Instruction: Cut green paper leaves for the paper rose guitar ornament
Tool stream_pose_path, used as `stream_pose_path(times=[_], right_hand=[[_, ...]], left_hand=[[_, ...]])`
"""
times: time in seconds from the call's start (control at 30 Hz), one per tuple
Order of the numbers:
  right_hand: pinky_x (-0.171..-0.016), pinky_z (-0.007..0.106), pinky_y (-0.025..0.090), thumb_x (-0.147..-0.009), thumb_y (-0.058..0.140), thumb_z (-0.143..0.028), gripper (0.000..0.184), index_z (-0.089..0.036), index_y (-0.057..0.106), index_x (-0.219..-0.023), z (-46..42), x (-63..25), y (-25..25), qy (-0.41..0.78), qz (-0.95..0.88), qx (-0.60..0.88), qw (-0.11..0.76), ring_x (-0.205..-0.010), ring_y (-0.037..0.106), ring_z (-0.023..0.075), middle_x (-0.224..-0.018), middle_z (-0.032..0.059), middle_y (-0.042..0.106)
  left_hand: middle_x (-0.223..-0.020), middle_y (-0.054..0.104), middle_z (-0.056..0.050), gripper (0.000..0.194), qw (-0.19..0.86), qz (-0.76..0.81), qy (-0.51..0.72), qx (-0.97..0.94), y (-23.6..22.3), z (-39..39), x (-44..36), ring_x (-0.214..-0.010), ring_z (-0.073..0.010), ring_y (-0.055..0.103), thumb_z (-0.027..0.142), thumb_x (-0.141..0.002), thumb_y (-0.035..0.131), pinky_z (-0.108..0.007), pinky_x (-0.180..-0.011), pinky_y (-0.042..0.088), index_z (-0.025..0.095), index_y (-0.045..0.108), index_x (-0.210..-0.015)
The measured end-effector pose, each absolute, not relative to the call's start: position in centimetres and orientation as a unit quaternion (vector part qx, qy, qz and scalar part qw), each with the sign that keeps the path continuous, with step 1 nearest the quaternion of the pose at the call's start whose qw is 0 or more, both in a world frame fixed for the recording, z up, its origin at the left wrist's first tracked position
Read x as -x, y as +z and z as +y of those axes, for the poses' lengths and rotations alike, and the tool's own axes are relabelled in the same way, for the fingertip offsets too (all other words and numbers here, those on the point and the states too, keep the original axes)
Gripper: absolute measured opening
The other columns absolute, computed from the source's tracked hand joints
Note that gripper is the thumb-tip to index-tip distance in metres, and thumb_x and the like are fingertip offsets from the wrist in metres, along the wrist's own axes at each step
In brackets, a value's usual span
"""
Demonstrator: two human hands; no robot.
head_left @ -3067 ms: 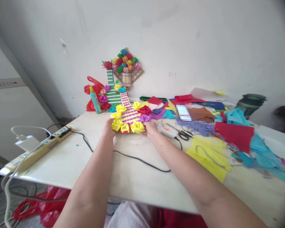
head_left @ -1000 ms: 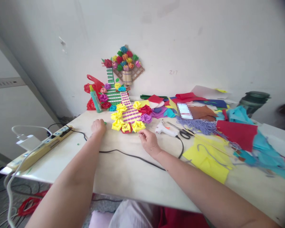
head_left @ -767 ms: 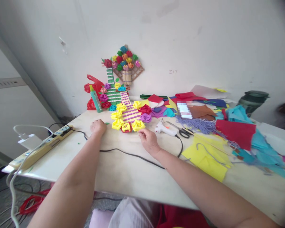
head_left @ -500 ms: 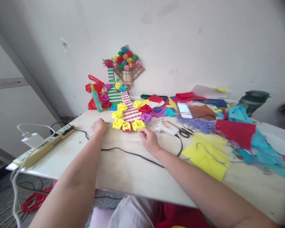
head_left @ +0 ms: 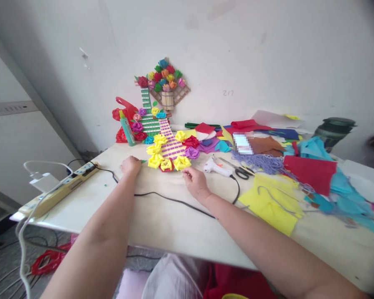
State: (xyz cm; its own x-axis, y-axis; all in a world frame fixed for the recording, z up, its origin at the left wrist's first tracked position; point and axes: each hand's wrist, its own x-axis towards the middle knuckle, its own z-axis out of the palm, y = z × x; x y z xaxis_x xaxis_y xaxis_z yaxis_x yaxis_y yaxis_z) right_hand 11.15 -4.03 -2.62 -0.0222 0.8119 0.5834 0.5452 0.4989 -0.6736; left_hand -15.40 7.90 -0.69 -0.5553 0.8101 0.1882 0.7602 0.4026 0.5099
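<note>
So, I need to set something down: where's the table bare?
The table is bare between the forearms, from black cord to near edge. Mostly free too: between power strip and left forearm, where a green scrap and black cord lie. The right is crowded: glue gun, scissors, yarn, yellow sheet.

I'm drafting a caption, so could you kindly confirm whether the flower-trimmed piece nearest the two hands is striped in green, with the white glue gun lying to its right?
Not quite: the head view shows that the flower-trimmed piece nearest the left hand and right hand is striped in purple, not green; the white glue gun does lie to its right.
</note>
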Motion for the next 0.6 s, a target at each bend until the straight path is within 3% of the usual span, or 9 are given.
stream_pose_path(times=[0.2, 0.3, 0.43, 0.6], right_hand=[[-0.067, 0.027, 0.045, -0.073, 0.046, -0.015, 0.021, -0.020, 0.064, -0.082, -4.2, -11.3, -2.5, 0.125, -0.705, 0.480, 0.506, -0.067, 0.059, 0.0159, -0.079, 0.0028, 0.068], [-0.069, 0.027, 0.045, -0.074, 0.046, -0.015, 0.021, -0.019, 0.064, -0.082, -4.1, -11.4, -2.5, 0.109, -0.710, 0.480, 0.503, -0.069, 0.059, 0.0168, -0.079, 0.0036, 0.068], [-0.072, 0.029, 0.046, -0.075, 0.045, -0.014, 0.022, -0.020, 0.063, -0.086, -4.0, -11.5, -2.6, 0.088, -0.711, 0.484, 0.502, -0.074, 0.061, 0.0182, -0.083, 0.0047, 0.068], [-0.077, 0.031, 0.047, -0.077, 0.041, -0.013, 0.031, -0.019, 0.058, -0.103, -4.0, -11.6, -2.5, 0.063, -0.699, 0.488, 0.519, -0.088, 0.061, 0.0199, -0.098, 0.0078, 0.065]], left_hand=[[-0.068, 0.065, -0.006, 0.021, 0.119, 0.737, 0.548, -0.378, 0.0, 7.1, 15.4, -0.073, -0.0208, 0.063, 0.030, -0.061, 0.068, -0.029, -0.066, 0.047, 0.015, 0.063, -0.076], [-0.067, 0.063, -0.003, 0.028, 0.174, 0.620, 0.674, -0.362, 1.2, 6.2, 14.4, -0.064, -0.0155, 0.062, 0.028, -0.057, 0.070, -0.026, -0.061, 0.048, 0.013, 0.060, -0.079], [-0.066, 0.061, -0.001, 0.031, 0.230, 0.486, 0.733, -0.417, 3.0, 4.3, 11.8, -0.059, -0.0115, 0.059, 0.028, -0.057, 0.070, -0.026, -0.065, 0.049, 0.013, 0.058, -0.081], [-0.063, 0.060, 0.001, 0.036, 0.309, 0.396, 0.714, -0.489, 4.3, 1.7, 7.5, -0.058, -0.0102, 0.058, 0.031, -0.054, 0.074, -0.025, -0.063, 0.048, 0.014, 0.060, -0.082]])
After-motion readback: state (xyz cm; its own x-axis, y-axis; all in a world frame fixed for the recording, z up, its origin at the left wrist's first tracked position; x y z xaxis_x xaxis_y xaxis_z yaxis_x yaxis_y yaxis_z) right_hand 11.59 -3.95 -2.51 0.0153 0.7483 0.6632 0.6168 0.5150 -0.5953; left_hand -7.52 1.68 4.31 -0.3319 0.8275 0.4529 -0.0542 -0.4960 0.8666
